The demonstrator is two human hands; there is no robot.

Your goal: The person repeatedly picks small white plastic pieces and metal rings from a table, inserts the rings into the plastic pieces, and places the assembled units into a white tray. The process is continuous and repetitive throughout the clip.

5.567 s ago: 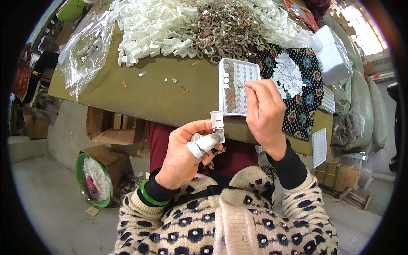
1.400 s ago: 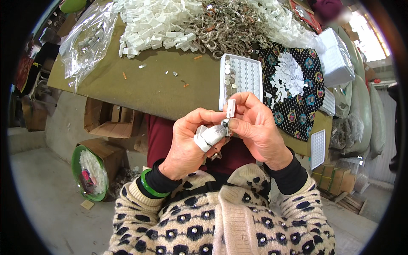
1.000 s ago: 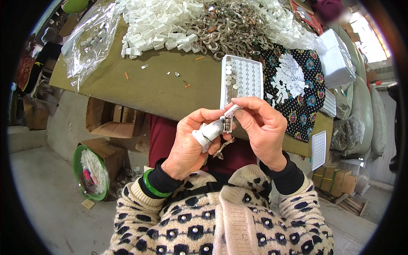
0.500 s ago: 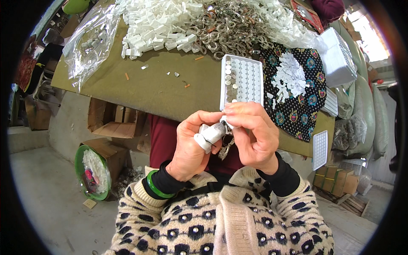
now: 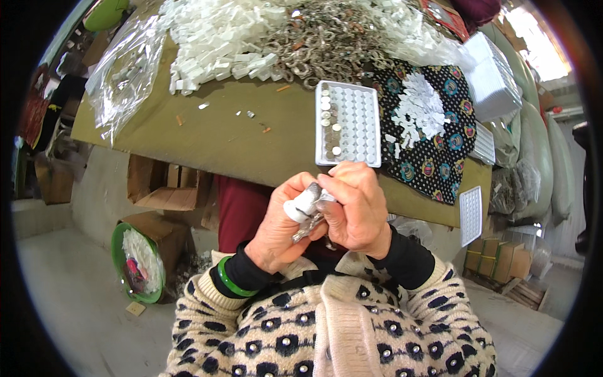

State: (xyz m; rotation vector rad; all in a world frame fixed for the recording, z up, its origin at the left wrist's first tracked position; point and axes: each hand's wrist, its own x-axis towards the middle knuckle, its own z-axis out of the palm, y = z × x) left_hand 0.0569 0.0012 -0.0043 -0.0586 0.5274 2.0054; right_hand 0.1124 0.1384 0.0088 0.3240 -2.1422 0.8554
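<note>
Both our hands have come closer together since a moment ago, and the right hand [image 5: 358,210] now curls over the little part where before its fingers pinched it from the side.

We sit at a big brown surface [image 5: 207,135]. Far back on it lie a heap of white plastic bits [image 5: 213,41] and a heap of metal rings [image 5: 326,38]. A clear bag [image 5: 125,75] lies on the left. A black cloth with flowers [image 5: 440,157] lies on the right, with small white bits on it. A white tray with round holes [image 5: 348,122] sits just past our hands.

Our left hand [image 5: 282,229] is closed around a small white piece [image 5: 300,204]. Our right hand is closed on the top of it, pressing there. A shiny metal clip [image 5: 304,227] sticks out under the white piece, between the two hands.

We think the piece is light, hard and a bit slippery. Its sides look like the best place to pinch it, with the clip left free.

Our fingers hide most of the piece, so we cannot tell its full shape or how the clip joins it.
</note>
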